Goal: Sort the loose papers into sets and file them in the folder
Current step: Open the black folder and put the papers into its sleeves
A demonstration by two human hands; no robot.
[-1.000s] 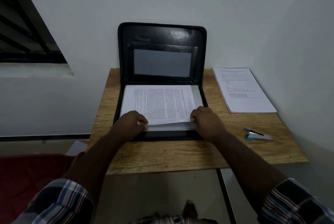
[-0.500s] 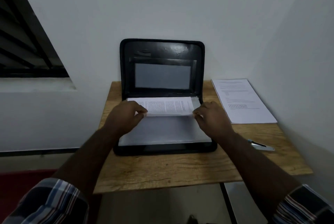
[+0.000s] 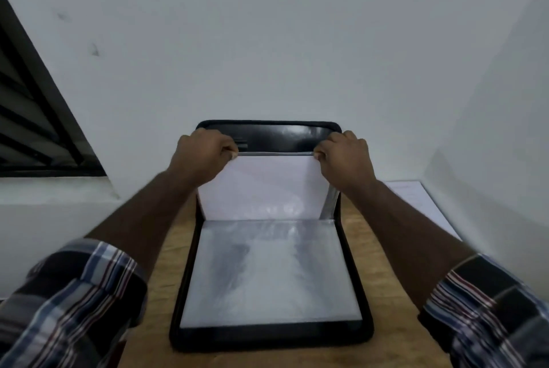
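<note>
Filed set of papers [image 3: 263,186] stood flipped upright against the raised lid of the black zip folder [image 3: 269,338], blank back facing the camera, lower edge at the hinge. Top corners pinched: left hand [image 3: 205,153] on the left corner, right hand [image 3: 344,156] on the right, each grip narrow, fingers curled round the sheet's upper edge. Below, lying flat in the folder's base, a glossy clear sleeve [image 3: 270,272], apparently nothing in it, though glare made that hard to judge. Folder sat open in the middle of the wooden surface [image 3: 386,284], lid leaning toward the white wall.

Judged step: filing under way, one set turned over to expose the next pocket. Probably called for next: letting the turned leaf rest against the lid, then reaching right for the remaining stack of loose papers [image 3: 421,204], lying well apart from the folder at the surface's right edge, partly hidden behind the right forearm. Some care likely needed so the upright leaf did not fall forward once released.

Writing: faint printed lines on the loose stack, too small and blurred to read. No brand or label made out on the folder.
</note>
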